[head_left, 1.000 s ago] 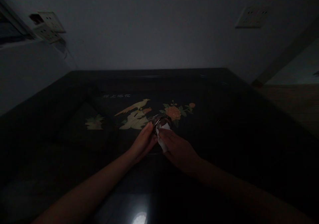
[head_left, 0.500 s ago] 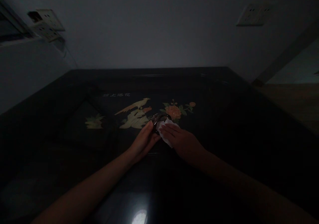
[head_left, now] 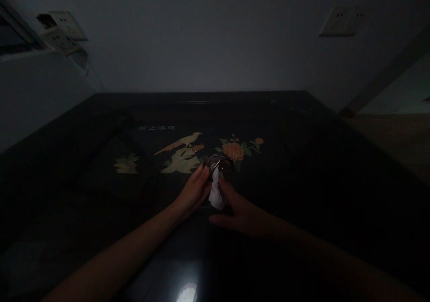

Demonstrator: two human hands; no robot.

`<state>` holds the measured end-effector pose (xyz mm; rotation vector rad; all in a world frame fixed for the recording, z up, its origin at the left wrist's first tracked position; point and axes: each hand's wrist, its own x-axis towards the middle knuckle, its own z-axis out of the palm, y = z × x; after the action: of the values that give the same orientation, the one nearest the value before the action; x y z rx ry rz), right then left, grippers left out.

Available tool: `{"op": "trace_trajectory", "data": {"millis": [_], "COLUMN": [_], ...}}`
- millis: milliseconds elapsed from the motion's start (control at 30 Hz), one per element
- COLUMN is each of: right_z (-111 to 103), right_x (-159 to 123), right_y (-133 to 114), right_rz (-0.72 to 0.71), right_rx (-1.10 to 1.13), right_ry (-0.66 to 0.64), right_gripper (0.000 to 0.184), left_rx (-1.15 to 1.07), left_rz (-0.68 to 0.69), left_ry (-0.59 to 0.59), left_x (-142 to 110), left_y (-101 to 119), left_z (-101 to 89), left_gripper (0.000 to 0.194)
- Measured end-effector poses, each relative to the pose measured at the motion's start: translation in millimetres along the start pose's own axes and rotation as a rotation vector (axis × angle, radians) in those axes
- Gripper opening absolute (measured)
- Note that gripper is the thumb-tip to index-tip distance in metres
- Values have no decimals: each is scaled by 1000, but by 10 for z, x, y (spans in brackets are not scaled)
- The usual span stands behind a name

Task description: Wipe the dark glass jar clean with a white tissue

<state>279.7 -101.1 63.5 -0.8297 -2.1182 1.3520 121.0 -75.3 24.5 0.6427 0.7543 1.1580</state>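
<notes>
Head view, very dim: plain wall (head_left: 208, 42) across the back, glossy black tabletop (head_left: 275, 168) filling most of the foreground, wood-look floor (head_left: 396, 141) off the right side. Tabletop has a decorative picture: pale rocks with a long-tailed bird (head_left: 183, 142) on top left of center, pink-orange flower (head_left: 233, 151) with green leaves right of center. Light reflection (head_left: 187, 293) at the bottom edge.

Right hand (head_left: 247, 214): thumb splayed well away from the fingers, fingers up against the tissue at the dish's near right side — fingertips too dark, can't tell if they grip it. Left hand (head_left: 192, 192): grasping the dish by its left side, thumb up near the rim.

Outlet plate (head_left: 339, 22) on the wall upper right, two more sockets (head_left: 65, 33) upper left. Dark, clear glass dish (head_left: 223, 162) sits between the hands, over the picture, just below the flower; whether it touches the tabletop — can't tell. White tissue (head_left: 217, 194), crumpled, hangs from the dish's near side. Smallest: row of white characters (head_left: 157, 128) above the bird.
</notes>
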Motion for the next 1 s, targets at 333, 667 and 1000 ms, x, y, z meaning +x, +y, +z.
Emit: {"op": "trace_trajectory", "data": {"millis": [333,667,1000], "right_z": [-121,-177,-26], "right_x": [45,34,17], "right_y": [130,108,52], "right_rz": [-89,-134,-8], "right_rx": [-693,-1144,-179], "right_ry": [73,93,43], "right_gripper": [43,41,71], "left_rx": [-49,-70,-18], "left_rz": [-8,-15,-11], "left_ry": [-48,-42,-16], "left_x": [15,10,-1], "left_y": [35,52,30], "left_z": [24,63,29], "left_gripper": [37,34,41]}}
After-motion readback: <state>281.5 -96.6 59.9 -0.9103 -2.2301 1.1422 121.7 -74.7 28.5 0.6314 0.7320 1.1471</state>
